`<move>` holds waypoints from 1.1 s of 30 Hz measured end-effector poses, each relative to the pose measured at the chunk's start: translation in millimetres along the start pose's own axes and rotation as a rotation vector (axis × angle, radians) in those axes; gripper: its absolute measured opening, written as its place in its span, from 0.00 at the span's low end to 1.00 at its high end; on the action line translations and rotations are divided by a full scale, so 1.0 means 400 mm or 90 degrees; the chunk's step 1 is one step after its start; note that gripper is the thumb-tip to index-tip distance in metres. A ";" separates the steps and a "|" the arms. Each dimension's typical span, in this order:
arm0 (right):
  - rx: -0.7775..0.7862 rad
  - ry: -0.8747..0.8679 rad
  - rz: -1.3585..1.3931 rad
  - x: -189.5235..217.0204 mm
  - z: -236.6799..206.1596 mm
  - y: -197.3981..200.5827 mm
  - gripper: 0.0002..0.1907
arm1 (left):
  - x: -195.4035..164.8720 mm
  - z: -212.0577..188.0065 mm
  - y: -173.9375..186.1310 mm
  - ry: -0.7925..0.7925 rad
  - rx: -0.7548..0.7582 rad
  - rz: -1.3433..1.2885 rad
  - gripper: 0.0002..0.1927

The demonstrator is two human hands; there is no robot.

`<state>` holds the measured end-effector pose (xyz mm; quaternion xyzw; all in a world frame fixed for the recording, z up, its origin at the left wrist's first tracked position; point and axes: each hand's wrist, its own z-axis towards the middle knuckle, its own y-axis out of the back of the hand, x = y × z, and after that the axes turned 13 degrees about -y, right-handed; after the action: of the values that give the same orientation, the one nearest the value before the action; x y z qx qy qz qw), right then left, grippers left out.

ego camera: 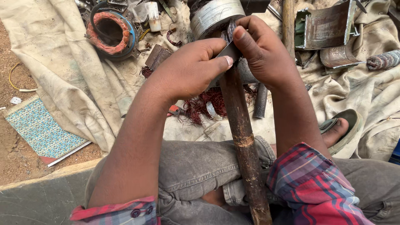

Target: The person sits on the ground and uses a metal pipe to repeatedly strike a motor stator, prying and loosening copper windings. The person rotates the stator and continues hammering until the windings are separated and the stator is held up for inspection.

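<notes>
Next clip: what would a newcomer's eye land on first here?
Dead centre, the left hand and right hand meet around a thin metal strip atop a dark wooden pole that runs down between the person's knees. Just above them sits a grey metal cylinder, and at upper left a ring wound with copper wire lies on the dirty cloth.

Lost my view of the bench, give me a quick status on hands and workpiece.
Left hand and right hand both pinching a thin metal strip at the motor core. Core sits atop a dark wooden pole. Loose copper wire underneath, nothing blocking.
</notes>
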<state>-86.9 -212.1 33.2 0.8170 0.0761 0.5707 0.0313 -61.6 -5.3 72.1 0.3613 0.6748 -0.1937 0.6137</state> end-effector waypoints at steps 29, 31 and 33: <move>-0.068 -0.215 0.232 -0.059 -0.017 0.011 0.18 | 0.054 0.075 0.022 -0.486 -0.340 0.175 0.12; -0.023 -0.209 0.223 -0.053 -0.019 0.013 0.16 | 0.082 0.145 -0.015 -0.417 -0.299 0.123 0.14; -0.004 -0.191 0.223 -0.048 -0.022 0.012 0.13 | 0.108 0.193 -0.041 -0.496 -0.301 0.215 0.13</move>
<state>-101.3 -220.3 19.2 0.8933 -0.0740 0.4399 -0.0547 -19.9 -59.9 14.2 0.2166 0.3525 -0.0535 0.9088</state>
